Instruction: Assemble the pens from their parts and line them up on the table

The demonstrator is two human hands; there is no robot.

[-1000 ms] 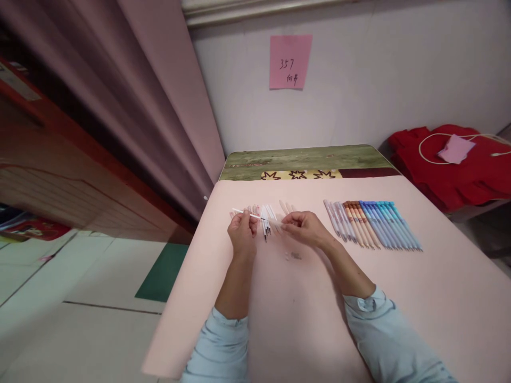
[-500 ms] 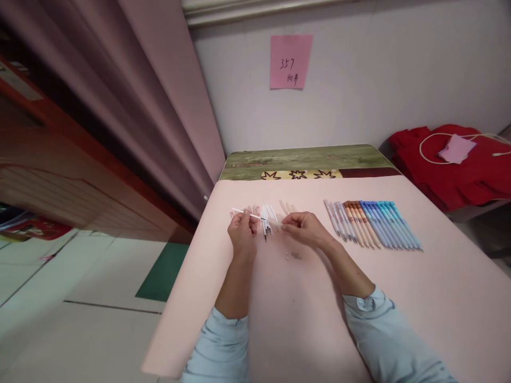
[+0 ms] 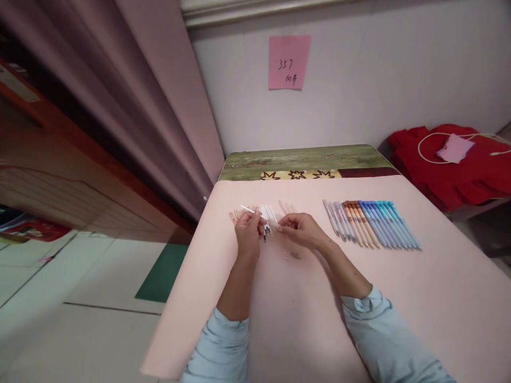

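Observation:
My left hand (image 3: 249, 231) pinches a thin white pen refill (image 3: 246, 208), whose rear end sticks out to the upper left. Its tip points right, toward a pale translucent pen barrel (image 3: 273, 220) in the closed fingers of my right hand (image 3: 301, 229). Whether the tip is inside the barrel is too small to tell. Beneath the hands lie several white refills (image 3: 266, 230) with dark tips, partly covered. Several pinkish pen parts (image 3: 235, 215) are behind my left hand, and pale barrels (image 3: 284, 206) behind my right. Tiny pen pieces (image 3: 295, 256) lie nearer me.
A neat row of pens (image 3: 371, 223), whitish, brown, blue and turquoise, lies to the right on the pink table cover (image 3: 303, 319). Beyond the table is a wall with a pink note (image 3: 289, 63). A red cloth (image 3: 443, 175) with a cable is at the right, a curtain (image 3: 159, 80) at the left.
My left hand has moved right, bringing the refill closer to the barrel. My right hand has shifted only slightly left.

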